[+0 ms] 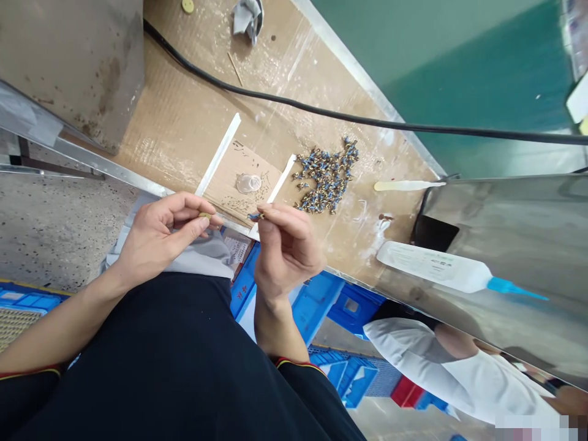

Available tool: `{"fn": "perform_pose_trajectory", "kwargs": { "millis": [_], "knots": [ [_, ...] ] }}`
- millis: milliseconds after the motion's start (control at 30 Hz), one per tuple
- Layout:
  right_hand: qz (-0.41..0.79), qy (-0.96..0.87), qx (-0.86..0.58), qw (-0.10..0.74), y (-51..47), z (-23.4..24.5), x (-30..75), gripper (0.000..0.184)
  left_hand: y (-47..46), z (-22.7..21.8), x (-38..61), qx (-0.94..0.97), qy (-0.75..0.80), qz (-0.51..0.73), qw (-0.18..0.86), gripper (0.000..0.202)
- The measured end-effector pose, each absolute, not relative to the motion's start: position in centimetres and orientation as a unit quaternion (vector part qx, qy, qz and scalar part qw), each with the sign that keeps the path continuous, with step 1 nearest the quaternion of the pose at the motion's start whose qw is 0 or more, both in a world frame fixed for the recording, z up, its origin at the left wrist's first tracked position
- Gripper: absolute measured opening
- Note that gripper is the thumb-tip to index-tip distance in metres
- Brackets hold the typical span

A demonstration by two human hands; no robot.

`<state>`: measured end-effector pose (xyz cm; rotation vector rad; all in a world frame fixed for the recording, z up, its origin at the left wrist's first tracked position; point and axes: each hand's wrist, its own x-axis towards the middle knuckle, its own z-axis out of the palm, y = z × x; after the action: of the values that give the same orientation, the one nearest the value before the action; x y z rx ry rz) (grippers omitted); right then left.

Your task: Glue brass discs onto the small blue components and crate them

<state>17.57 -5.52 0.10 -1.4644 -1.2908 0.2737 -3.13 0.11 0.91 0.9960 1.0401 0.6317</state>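
- The small blue-and-brass part (pixel 253 216) sits at the fingertips of the person's right hand (pixel 289 248), pinched between thumb and forefinger, its blue end pointing toward the other hand.
- Just left of that pinch, a small yellowish disc (pixel 204 215) is gripped by the left hand (pixel 156 236), thumb pressing it against the fingers; the two held pieces are near each other but apart.
- Right beyond both grips, from where I stand, I see a clear dish (pixel 248 183) with tiny dark pieces scattered around it, too small to make out.
- White strips (pixel 220 153) run along either side of that dish, the right one ending close to the right hand's pinch.
- Beyond the right grip and off to its right lies a loose pile of blue-and-brass parts (pixel 326 177).
- Further right of the grip, a pale flat stick (pixel 407 185) and a white bottle with a blue nozzle (pixel 434 267) lie on their sides.
- A black cable (pixel 321 109) crosses well past both hands.
- Blue crates (pixel 316 300) stand below and right of the right hand, near another person in a white top (pixel 487 380).
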Motion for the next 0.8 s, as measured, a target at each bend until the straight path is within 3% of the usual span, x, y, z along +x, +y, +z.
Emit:
{"fn": "perform_pose_trajectory", "kwargs": {
  "millis": [200,333,500,800],
  "knots": [
    [0.109,-0.512,-0.626,0.578,-5.4,-0.7,19.0,0.015,0.5,0.2,-3.0,0.467,0.445,0.262,0.717,0.022],
    [0.124,-0.496,-0.639,0.574,-5.6,-1.0,19.0,0.011,0.6,0.2,-2.8,0.540,0.432,0.286,0.663,0.007],
    [0.143,-0.481,-0.655,0.566,-5.8,-0.9,19.1,0.011,0.7,0.4,-2.9,0.576,0.473,0.273,0.608,0.005],
    [0.133,-0.485,-0.652,0.568,-6.0,-1.1,19.4,0.012,0.3,0.4,-2.7,0.493,0.405,0.252,0.727,0.012]
  ]
}}
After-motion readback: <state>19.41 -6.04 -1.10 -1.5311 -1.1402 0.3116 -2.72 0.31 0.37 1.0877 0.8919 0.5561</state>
